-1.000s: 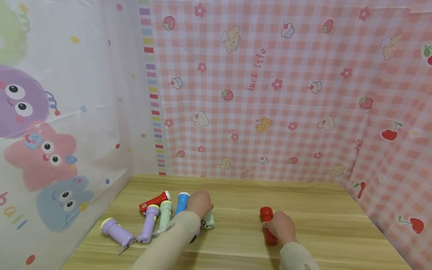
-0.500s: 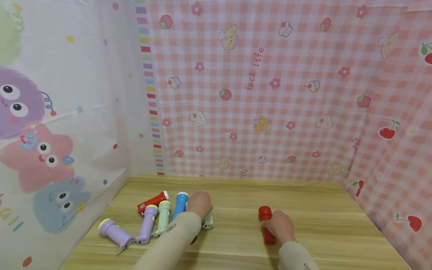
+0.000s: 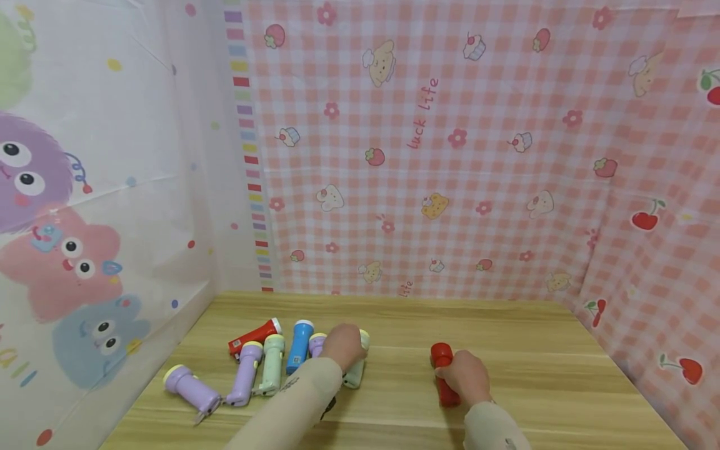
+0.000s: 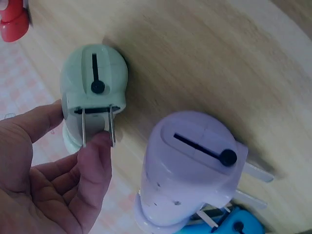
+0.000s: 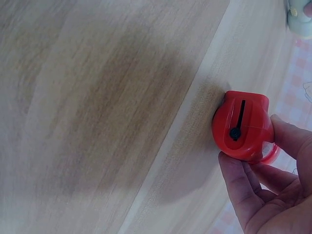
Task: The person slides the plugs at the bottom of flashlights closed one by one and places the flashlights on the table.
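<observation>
My left hand [image 3: 344,345] grips a pale green flashlight [image 4: 95,73] between thumb and fingers. Two metal plug prongs stick out of its end, below a black slider, in the left wrist view. Just left of that hand lies a purple flashlight [image 4: 183,156], mostly hidden by my forearm in the head view. On the right, my right hand [image 3: 472,378] holds a red flashlight [image 3: 448,390], its head pointing away from me. The right wrist view shows the red flashlight's rounded end [image 5: 243,124] with a black slider, thumb and fingers on either side.
Left of my left arm lie a blue flashlight [image 3: 300,347], another green flashlight [image 3: 272,365], two purple ones and a red flashlight with a white rim [image 3: 254,337]. The wooden table [image 3: 394,412] meets a pink checked cloth [image 3: 427,237] at the back and a white printed sheet [image 3: 169,237] at left.
My left hand has moved a little to the right with the green flashlight, showing more of it and of the purple flashlight's head. The right hand keeps its hold on the red flashlight.
</observation>
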Demonstrator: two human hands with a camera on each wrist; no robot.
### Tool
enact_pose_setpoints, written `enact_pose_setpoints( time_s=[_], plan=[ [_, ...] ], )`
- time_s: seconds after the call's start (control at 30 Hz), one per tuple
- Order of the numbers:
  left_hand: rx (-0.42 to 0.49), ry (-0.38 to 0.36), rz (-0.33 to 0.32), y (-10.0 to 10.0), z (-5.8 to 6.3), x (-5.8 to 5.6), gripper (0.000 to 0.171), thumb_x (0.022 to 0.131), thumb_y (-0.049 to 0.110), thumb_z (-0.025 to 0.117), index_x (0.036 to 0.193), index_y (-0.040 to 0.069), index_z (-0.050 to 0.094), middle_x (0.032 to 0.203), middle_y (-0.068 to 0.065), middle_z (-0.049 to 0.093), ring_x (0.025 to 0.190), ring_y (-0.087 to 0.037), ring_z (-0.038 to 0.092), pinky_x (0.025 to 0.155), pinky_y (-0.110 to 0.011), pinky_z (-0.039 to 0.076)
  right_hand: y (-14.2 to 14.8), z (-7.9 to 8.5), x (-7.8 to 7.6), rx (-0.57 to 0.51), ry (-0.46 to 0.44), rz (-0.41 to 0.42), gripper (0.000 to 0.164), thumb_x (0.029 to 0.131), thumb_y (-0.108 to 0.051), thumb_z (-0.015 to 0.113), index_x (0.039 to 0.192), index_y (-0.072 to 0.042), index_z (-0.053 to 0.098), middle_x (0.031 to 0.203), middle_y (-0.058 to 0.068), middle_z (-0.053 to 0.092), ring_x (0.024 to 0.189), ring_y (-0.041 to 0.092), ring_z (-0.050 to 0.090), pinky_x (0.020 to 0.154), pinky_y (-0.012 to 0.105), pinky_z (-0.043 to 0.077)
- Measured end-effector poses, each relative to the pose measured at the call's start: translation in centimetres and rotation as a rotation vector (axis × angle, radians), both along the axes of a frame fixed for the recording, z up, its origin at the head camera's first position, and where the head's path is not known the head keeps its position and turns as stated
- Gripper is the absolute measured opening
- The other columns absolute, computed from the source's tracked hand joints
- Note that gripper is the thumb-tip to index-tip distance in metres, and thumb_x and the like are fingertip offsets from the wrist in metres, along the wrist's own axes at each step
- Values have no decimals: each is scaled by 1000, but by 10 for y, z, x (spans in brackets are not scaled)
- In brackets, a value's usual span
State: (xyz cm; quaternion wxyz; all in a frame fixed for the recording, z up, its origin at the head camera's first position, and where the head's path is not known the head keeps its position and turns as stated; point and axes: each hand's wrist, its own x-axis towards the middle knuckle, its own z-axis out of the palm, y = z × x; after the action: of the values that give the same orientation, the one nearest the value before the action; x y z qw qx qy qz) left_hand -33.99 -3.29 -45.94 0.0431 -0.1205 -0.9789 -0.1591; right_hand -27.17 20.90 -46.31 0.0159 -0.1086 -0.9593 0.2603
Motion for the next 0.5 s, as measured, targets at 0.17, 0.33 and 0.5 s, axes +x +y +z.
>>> enact_pose_setpoints(
  time_s=[0.17, 0.33, 0.5],
  plan=[
    [57, -78, 24, -1, 1, 1, 31, 74, 24, 84, 82, 1, 64, 74, -7, 58, 68, -22, 54, 66, -39, 51, -1, 1, 1, 0, 4, 7, 28, 81, -20, 76, 80, 4, 61, 71, 8, 57, 65, 24, 52, 58, 32, 43],
    [82, -121, 22, -1, 3, 3, 33, 77, 24, 82, 89, -1, 65, 77, -8, 59, 70, -22, 54, 69, -39, 51, 0, 1, 1, 9, 4, 16, 26, 80, -19, 75, 76, 2, 60, 69, 7, 57, 64, 23, 53, 58, 32, 43],
    [89, -146, 20, -1, 4, 4, 33, 78, 26, 81, 87, -1, 64, 76, -8, 59, 69, -21, 53, 68, -38, 50, 0, 1, 1, 17, 6, 14, 26, 80, -20, 75, 75, 1, 60, 68, 7, 56, 64, 23, 53, 58, 32, 43]
  ],
)
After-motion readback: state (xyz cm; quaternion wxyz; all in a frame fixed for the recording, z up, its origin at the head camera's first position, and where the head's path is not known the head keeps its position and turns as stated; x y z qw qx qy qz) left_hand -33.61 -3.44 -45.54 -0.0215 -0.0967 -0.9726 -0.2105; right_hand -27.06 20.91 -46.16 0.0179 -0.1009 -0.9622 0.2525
